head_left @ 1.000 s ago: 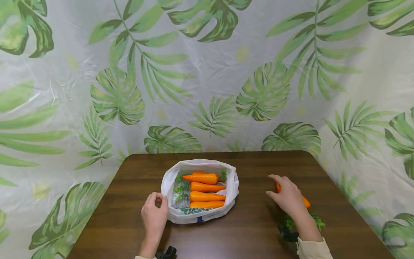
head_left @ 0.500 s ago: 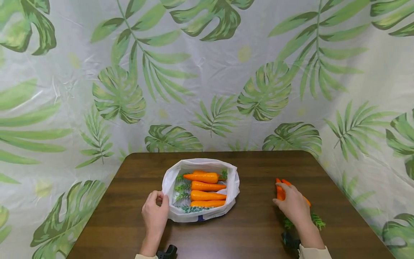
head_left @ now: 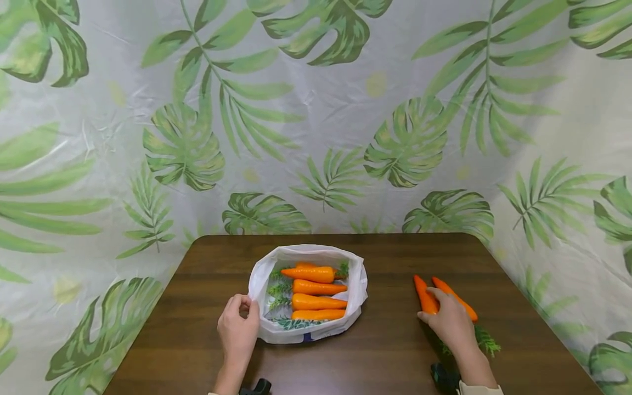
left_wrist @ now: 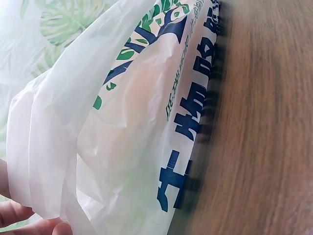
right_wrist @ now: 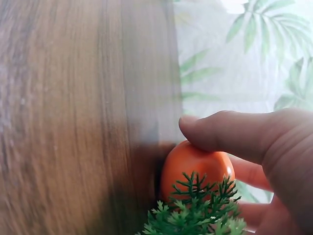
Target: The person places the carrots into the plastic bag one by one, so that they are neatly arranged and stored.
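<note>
A white plastic bag [head_left: 359,282] lies with its mouth spread wide, left of the table's middle. Inside it rest several orange carrots [head_left: 318,302] with green tops. My left hand [head_left: 238,326] pinches the bag's left rim; in the left wrist view, fingertips [left_wrist: 41,226] hold the folded plastic edge. At the right, my right hand [head_left: 453,323] grips one carrot [head_left: 423,293], whose tip points away from me. The right wrist view shows the thumb on one side of that carrot's thick end [right_wrist: 193,169] and fingers on the other. A second carrot [head_left: 456,299] lies just right of this hand.
The dark wooden table [head_left: 385,351] carries everything. Behind it hangs a leaf-patterned sheet [head_left: 321,120]. Blue and green print [left_wrist: 183,107] covers the bag's side. Green leaves [head_left: 486,340] stick out beside my right wrist.
My right hand has come down from above the two carrots and closed its fingers on the left one. That carrot's tip has shifted slightly left. My left hand stays on the bag's rim.
</note>
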Available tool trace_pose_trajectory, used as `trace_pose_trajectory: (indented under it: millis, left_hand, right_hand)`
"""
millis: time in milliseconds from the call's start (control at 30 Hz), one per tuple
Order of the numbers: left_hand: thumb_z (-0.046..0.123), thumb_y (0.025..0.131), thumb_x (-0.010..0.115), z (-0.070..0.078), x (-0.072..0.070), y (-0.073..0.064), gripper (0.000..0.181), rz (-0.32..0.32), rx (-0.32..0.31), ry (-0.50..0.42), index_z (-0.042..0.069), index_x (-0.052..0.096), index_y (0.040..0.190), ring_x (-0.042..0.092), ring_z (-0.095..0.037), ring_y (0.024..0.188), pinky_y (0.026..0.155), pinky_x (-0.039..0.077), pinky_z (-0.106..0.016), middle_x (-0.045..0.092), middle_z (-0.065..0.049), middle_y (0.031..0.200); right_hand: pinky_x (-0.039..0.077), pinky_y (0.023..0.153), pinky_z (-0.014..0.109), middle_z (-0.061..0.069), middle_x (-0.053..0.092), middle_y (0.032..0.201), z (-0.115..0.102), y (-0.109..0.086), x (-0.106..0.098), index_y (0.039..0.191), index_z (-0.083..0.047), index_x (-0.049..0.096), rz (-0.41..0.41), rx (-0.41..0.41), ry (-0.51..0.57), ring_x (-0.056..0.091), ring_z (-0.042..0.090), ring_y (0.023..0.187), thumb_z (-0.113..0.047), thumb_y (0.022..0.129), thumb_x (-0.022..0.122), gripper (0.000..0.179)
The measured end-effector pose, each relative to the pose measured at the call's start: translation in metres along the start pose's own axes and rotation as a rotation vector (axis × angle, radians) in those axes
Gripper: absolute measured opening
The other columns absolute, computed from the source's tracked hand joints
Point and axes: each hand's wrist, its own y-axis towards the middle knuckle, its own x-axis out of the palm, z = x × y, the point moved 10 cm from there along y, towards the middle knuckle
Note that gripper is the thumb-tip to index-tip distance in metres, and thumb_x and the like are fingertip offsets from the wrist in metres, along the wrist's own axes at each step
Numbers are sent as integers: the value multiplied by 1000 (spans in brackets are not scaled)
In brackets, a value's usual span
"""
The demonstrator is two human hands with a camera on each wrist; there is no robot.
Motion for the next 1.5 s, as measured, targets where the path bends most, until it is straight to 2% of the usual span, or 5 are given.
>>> trace_pose_trajectory:
  millis: [133,533,800,1100,1500]
  left_hand:
    - [3,80,74,0,-1,-1,20,4,9,6,13,58,74,64,-19,69,65,45,-43,60,2,73]
    - [2,81,75,1,-1,-4,21,-7,1,11,13,58,74,64,-18,68,65,45,-43,59,2,73]
    - [1,80,74,2,-1,-2,21,8,25,4,12,58,73,62,-18,65,63,44,-42,59,1,71]
    - [1,79,74,2,-1,-2,21,12,23,5,13,58,73,62,-18,65,63,44,-42,59,2,71]
    - [4,82,75,1,5,-3,21,-16,24,2,15,58,75,64,-15,69,65,47,-41,57,5,74]
  right_hand:
    - [49,75,56,34,52,135,2,1,2,141,-2,53,-11,5,-8,57,50,106,-35,78,86,78]
    - [46,79,62,32,56,132,6,0,2,139,-2,54,4,16,-19,58,52,106,-33,78,86,76]
    - [47,71,56,29,57,134,6,-1,-2,140,-5,54,41,23,-3,59,50,103,-27,79,85,72]
    - [47,68,50,28,55,135,2,-1,-4,141,-8,55,43,30,18,60,44,99,-24,81,84,69]
    - [44,70,51,23,63,124,-18,2,-9,138,-11,59,103,-38,35,61,39,95,-18,80,84,63]
